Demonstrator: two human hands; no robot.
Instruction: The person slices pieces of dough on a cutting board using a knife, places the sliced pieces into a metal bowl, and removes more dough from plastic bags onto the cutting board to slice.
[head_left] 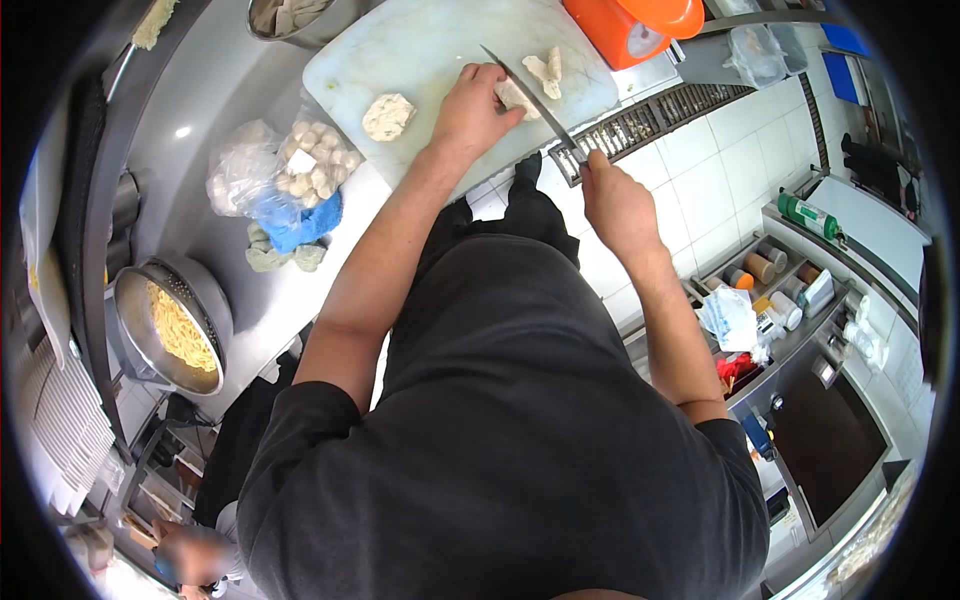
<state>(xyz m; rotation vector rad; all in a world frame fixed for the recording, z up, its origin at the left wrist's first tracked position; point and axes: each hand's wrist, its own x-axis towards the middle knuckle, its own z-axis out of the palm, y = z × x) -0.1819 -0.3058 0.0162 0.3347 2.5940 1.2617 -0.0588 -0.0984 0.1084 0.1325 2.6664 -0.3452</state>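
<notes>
A pale, rough-surfaced piece of food [516,98] lies on the white cutting board [340,75], held down by the curled fingers of my left hand [475,112]. My right hand [618,203] is wrapped round the handle of a kitchen knife [540,107]. Its long blade crosses the board at the right side of the held piece, pointing up and left. Cut strips of the same pale food [545,73] rest beyond the blade. To the left of my left hand sits a round pale piece [389,117]. I cannot tell exactly what the food is.
An orange kitchen scale [620,30] stands at the board's upper right. On the steel counter are a bag of round whitish items [318,158], a blue cloth [305,225] and a colander of noodles [180,330]. Another person [195,555] is at lower left.
</notes>
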